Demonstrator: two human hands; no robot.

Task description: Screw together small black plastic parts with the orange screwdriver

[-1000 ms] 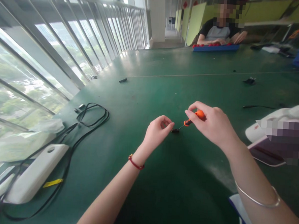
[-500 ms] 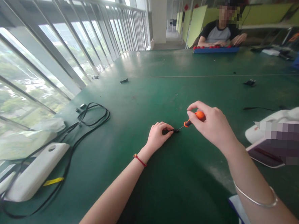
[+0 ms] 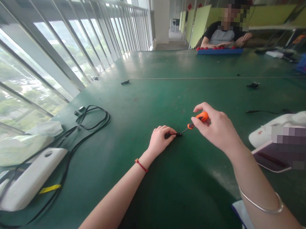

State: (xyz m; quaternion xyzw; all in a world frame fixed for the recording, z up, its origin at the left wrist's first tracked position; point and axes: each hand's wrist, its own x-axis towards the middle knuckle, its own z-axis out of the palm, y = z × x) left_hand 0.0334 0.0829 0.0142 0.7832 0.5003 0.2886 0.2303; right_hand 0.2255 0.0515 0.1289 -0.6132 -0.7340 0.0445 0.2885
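Observation:
My left hand (image 3: pixel 162 139) pinches a small black part (image 3: pixel 178 134) low over the green table (image 3: pixel 148 104); its fingers cover much of that part. To its right, my right hand (image 3: pixel 214 123) has an orange and black screwdriver (image 3: pixel 202 116) by the handle, thumb and index finger bent around it. The thin shaft slants down to the left, and its tip meets the right end of the black part. The exact contact at the tip is too small to make out.
A black cable (image 3: pixel 90 128) and a white power strip (image 3: pixel 32 179) lie at the left. A white object (image 3: pixel 284 126) stands at the right. Small black pieces (image 3: pixel 253 85) lie farther back. Across the table sits a person behind a blue tray (image 3: pixel 220 52).
The thumb and index finger of my right hand have shifted on the screwdriver, and its handle is tilted a little differently. The whole view has moved slightly. My left hand keeps its grip.

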